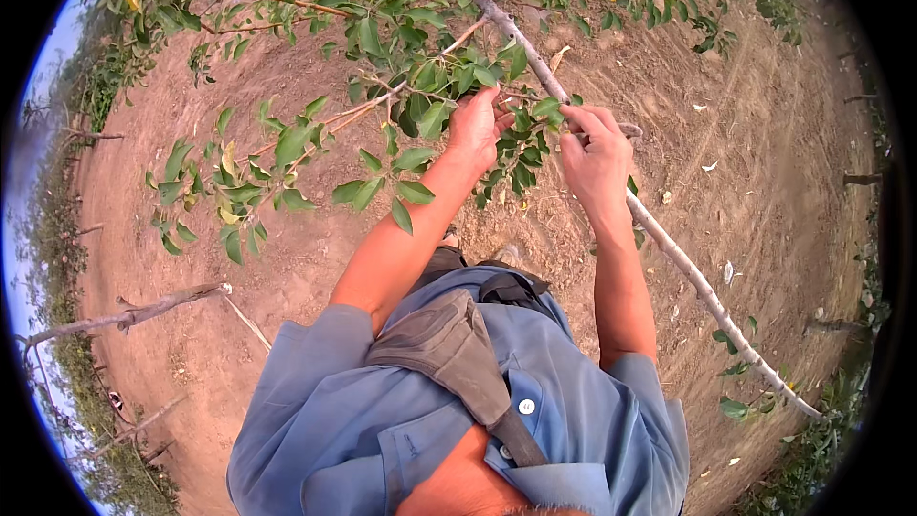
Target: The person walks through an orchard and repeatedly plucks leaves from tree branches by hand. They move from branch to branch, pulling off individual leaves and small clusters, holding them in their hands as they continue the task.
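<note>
My left hand [476, 127] is raised among the green leaves of a fruit-tree side branch [390, 93], its fingers bent around a leafy twig. Leaves hide part of its fingertips. My right hand [596, 150] is beside a long grey-barked limb [526, 50] that slants from top centre to lower right. Its fingers are bent, with thumb and index finger close to a small leaf cluster [548, 109]; whether they pinch it cannot be made out. More leaves [526, 158] hang between the two hands.
Dry brown soil [716, 122] with scattered pale leaves lies below. A cut-ended bare branch [165, 303] reaches in from the left. Leafy shoots [236, 193] spread at left. A brown strap bag [437, 344] crosses my blue shirt [344, 401]. Green growth [809, 466] edges the lower right.
</note>
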`<act>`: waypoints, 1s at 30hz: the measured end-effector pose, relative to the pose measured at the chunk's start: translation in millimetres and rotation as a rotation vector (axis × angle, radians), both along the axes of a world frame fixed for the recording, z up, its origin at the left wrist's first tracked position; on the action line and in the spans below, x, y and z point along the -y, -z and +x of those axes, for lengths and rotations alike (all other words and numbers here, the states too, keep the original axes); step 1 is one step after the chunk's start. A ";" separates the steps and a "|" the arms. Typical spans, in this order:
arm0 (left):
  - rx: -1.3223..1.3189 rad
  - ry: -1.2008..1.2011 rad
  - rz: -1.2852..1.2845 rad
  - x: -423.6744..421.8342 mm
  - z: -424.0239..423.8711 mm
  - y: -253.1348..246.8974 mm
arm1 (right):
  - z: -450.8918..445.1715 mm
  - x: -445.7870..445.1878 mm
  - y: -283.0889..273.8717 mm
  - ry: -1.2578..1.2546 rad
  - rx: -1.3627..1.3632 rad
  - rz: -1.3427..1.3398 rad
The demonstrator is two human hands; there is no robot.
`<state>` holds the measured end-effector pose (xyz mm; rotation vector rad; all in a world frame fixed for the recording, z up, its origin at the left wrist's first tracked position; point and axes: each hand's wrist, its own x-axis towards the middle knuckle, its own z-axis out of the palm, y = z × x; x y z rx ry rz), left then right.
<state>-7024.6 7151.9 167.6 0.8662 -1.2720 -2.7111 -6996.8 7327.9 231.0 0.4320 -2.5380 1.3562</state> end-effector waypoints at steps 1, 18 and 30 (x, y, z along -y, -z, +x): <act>-0.013 -0.006 0.026 -0.1 0.7 -1.2 | -19.7 8.1 -6.0 -0.005 0.042 -0.029; -0.091 0.053 0.147 -1.0 16.2 3.3 | -75.9 58.6 4.2 0.018 0.199 0.296; -0.093 0.039 0.167 -2.9 26.6 7.1 | -76.7 73.9 10.1 0.018 0.230 0.210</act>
